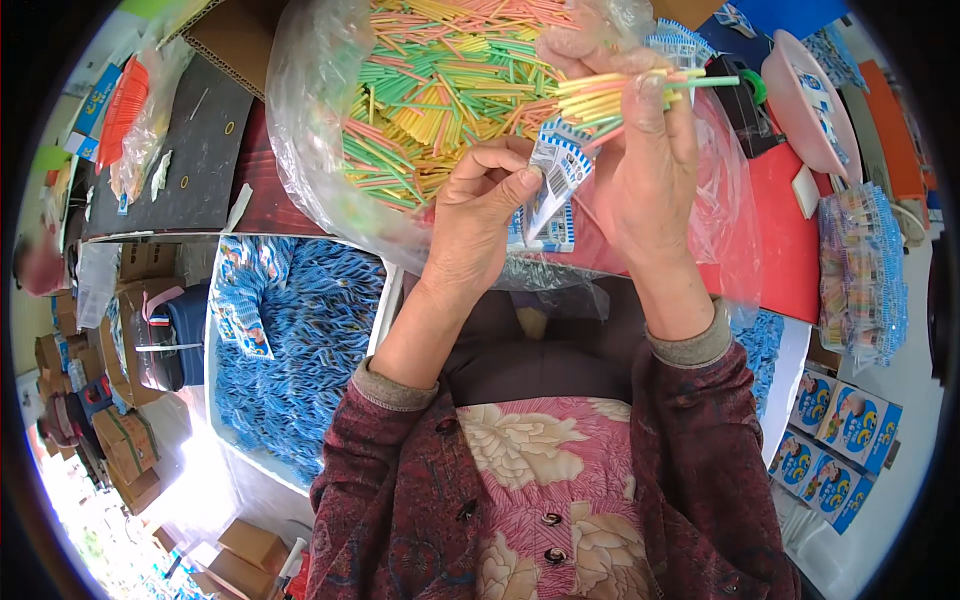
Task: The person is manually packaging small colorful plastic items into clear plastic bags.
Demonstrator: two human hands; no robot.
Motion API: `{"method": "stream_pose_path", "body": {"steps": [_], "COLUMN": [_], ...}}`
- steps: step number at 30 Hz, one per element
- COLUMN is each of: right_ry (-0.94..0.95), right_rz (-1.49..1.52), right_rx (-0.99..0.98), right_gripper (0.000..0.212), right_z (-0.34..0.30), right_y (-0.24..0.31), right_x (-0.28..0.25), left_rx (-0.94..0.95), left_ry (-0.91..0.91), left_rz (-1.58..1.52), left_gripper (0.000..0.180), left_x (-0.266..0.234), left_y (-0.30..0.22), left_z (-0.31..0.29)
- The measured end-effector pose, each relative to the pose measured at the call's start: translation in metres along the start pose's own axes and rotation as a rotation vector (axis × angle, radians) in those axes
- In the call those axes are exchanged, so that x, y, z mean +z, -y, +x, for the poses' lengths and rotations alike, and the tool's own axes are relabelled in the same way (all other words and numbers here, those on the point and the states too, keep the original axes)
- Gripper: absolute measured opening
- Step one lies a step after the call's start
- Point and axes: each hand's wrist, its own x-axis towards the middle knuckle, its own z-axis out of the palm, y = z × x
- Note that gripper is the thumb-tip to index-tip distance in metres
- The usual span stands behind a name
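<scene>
My left hand [488,205] pinches a small blue-and-white printed plastic packet [560,165] between thumb and fingers, holding it upright near the middle. In my right hand [655,165], just to the right and higher, is a bundle of thin pastel sticks [590,100], yellow, green and pink; one green stick pokes out past the fingers to the right. The bundle's lower ends lie close to the packet's top; whether any are inside it I cannot tell. Behind both hands, a large clear plastic bag [310,130] holds a heap of the same sticks [430,75].
Left of my lap stands a white-rimmed bin of blue filled packets [300,350]. A black tape dispenser [745,115] and a pink basin [820,110] with packets are at right. Bundled packets [862,275] hang near the red table's [785,245] right edge. Cardboard boxes [125,440] sit at far left.
</scene>
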Motion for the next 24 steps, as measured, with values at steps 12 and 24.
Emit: {"method": "stream_pose_path", "body": {"steps": [12,24], "right_ry": [0.070,0.103], "right_rz": [-0.054,-0.227], "right_rx": [-0.047,-0.011], "right_gripper": [0.027,0.020], "right_z": [-0.008,-0.023], "right_y": [0.000,-0.007], "right_x": [0.001,-0.013], "left_rx": [-0.008,-0.021], "left_ry": [-0.018,-0.077], "left_rz": [-0.033,-0.113], "left_gripper": [0.009,0.007], "left_x": [0.000,0.004], "left_y": [0.001,0.000], "left_z": [-0.002,-0.002]}}
